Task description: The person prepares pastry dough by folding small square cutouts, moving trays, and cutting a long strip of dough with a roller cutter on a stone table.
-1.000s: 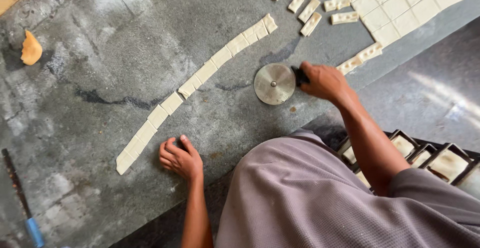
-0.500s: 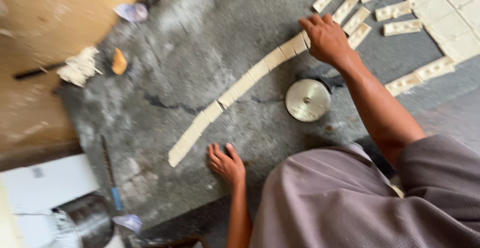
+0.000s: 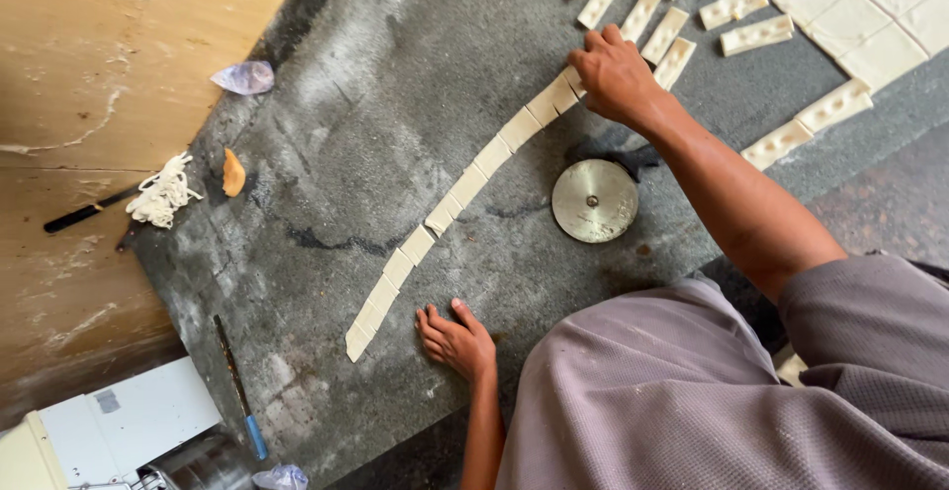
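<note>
A long strip of pale dough (image 3: 465, 188), cut into small rectangles, runs diagonally across the dark grey stone slab (image 3: 346, 124). My right hand (image 3: 613, 75) rests on the strip's upper end, fingers curled over the last pieces. My left hand (image 3: 457, 340) lies flat on the slab, fingers spread, just right of the strip's lower end. A round metal cutter wheel (image 3: 594, 200) lies flat on the slab below my right forearm, untouched.
Several cut dough pieces (image 3: 682, 15) and a scored dough sheet (image 3: 870, 5) lie at the top right. A small orange dough lump (image 3: 233, 172), dough shreds (image 3: 163, 193), a dark knife (image 3: 84, 213), crumpled plastic (image 3: 244, 77) and a blue-handled tool (image 3: 242, 401) sit at the left. A white appliance (image 3: 109, 431) stands bottom left.
My right hand let go of the cutter wheel, which now lies flat, and moved up to the upper end of the dough strip. The camera swung left. My left hand stayed put.
</note>
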